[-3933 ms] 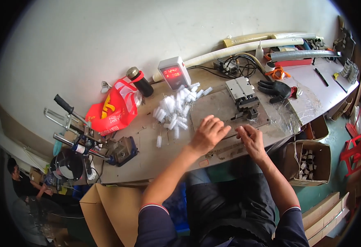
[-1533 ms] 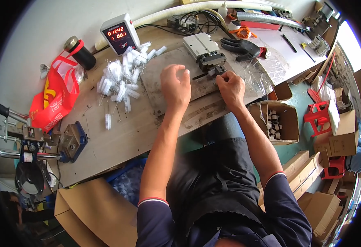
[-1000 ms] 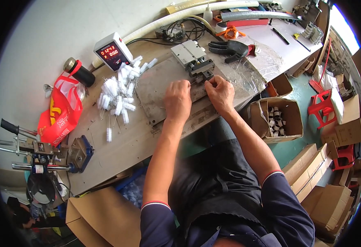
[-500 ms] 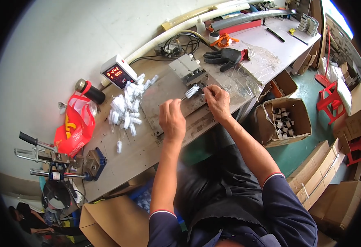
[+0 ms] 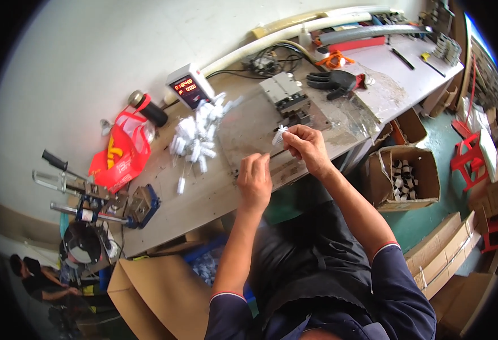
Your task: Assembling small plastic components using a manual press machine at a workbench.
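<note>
A small white-bristled brush (image 5: 279,136) is between my hands, just in front of the metal clamp block (image 5: 283,90) on the workbench. My right hand (image 5: 308,150) is closed, its thumb and fingers pinching at the bristle head. My left hand (image 5: 254,182) is lower and to the left, fingertips pressed together toward the brush's stem end; the thin stem itself is hard to make out. To the left lies a loose pile of similar white brushes (image 5: 197,134), blurred, on the bench beside a counter box with a red display (image 5: 190,86).
A black work glove (image 5: 333,82) lies behind the clamp block. A hand press (image 5: 90,207), a red bag (image 5: 121,153) and a black flask (image 5: 150,109) stand left. Cardboard boxes (image 5: 374,181) sit on the floor right, red stools (image 5: 470,158) beyond. Another person (image 5: 39,277) is far left.
My right hand has moved from the metal fixture to the brush's bristle head. The brush has come away from the block toward me. The whole view has shifted a little.
</note>
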Tool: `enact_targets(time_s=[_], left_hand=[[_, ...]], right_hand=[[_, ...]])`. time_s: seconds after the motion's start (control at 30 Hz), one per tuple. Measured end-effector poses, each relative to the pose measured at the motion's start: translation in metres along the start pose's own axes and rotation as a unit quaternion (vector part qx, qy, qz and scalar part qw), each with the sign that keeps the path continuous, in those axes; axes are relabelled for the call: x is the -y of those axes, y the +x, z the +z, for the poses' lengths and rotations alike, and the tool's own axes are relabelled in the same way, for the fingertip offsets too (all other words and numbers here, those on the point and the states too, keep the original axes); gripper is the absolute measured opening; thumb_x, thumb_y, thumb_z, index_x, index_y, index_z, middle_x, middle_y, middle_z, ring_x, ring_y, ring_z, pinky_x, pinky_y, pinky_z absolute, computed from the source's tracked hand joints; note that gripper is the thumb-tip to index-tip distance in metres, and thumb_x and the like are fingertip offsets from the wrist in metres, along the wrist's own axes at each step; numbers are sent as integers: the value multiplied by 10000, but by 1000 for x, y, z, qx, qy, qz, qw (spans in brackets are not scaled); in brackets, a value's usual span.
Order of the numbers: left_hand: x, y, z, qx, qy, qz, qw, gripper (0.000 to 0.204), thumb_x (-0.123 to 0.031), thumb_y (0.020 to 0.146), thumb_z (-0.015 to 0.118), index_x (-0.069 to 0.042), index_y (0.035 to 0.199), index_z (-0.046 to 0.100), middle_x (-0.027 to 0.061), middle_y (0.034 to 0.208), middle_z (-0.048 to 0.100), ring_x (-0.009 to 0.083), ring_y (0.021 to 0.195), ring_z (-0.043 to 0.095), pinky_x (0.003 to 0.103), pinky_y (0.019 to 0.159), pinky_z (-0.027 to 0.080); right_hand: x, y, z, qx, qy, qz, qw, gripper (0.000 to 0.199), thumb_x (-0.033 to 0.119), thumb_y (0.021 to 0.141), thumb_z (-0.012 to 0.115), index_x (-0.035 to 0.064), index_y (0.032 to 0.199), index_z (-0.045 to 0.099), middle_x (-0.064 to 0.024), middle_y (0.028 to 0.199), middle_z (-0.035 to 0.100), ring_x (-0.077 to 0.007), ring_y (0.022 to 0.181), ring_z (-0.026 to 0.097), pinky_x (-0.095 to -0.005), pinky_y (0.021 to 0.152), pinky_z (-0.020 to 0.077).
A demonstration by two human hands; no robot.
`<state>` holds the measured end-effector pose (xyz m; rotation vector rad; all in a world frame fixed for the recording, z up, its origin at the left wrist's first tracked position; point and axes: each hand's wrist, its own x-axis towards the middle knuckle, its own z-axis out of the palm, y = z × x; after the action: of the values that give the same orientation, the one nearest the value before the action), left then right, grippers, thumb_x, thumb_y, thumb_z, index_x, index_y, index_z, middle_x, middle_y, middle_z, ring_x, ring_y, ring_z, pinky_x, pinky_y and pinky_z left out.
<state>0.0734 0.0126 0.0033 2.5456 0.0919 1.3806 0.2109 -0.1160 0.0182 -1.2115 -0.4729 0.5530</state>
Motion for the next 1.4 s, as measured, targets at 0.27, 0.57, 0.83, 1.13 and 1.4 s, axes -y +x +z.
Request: enact_targets(time_s=[0.27, 0.57, 0.83, 1.13, 1.4], left_hand=[[18, -26, -58, -14, 69, -17, 997, 225, 61, 850, 741, -27, 1048, 680, 114, 992, 639, 317, 874, 643, 429, 742, 541], [53, -63, -134, -66, -209, -424, 879, 137, -163, 1035, 656, -27, 1059, 664, 30, 775, 646, 107, 666, 607, 307, 600, 512], [123, -97, -233, -151, -190, -546, 802, 148, -133, 1081, 535, -21, 1128, 618, 31, 819, 653, 60, 522, 538, 233, 405, 408], [208, -78, -282, -221, -194, -589, 753, 248, -86, 1074, 515, 55, 1254, 611, 106, 885, 675, 104, 494, 561, 272, 382, 433], [229, -73, -276, -174, -102, -606, 769, 286, -98, 1020, 540, 82, 1213, 650, 140, 848, 726, 146, 493, 596, 302, 438, 455]], right_hand=[[-20, 4, 72, 70, 15, 41, 997, 212, 235, 948, 756, 45, 896, 676, -5, 723, 652, -45, 572, 525, -208, 488, 384], [-40, -4, 183, 291, -52, 72, 953, 144, 172, 963, 747, 28, 969, 738, 11, 708, 633, -47, 566, 508, -223, 507, 385], [-48, -4, 290, 402, -215, 31, 890, 453, 296, 975, 729, -25, 1285, 653, -67, 726, 676, -104, 572, 577, -288, 535, 477], [-8, 65, 378, 361, -259, -116, 888, 412, 238, 946, 723, -45, 1241, 673, -90, 760, 709, -119, 605, 628, -304, 576, 520], [56, 110, 446, 315, -303, -292, 851, 469, 374, 996, 659, -41, 1213, 672, -154, 845, 722, -232, 722, 717, -384, 699, 578]])
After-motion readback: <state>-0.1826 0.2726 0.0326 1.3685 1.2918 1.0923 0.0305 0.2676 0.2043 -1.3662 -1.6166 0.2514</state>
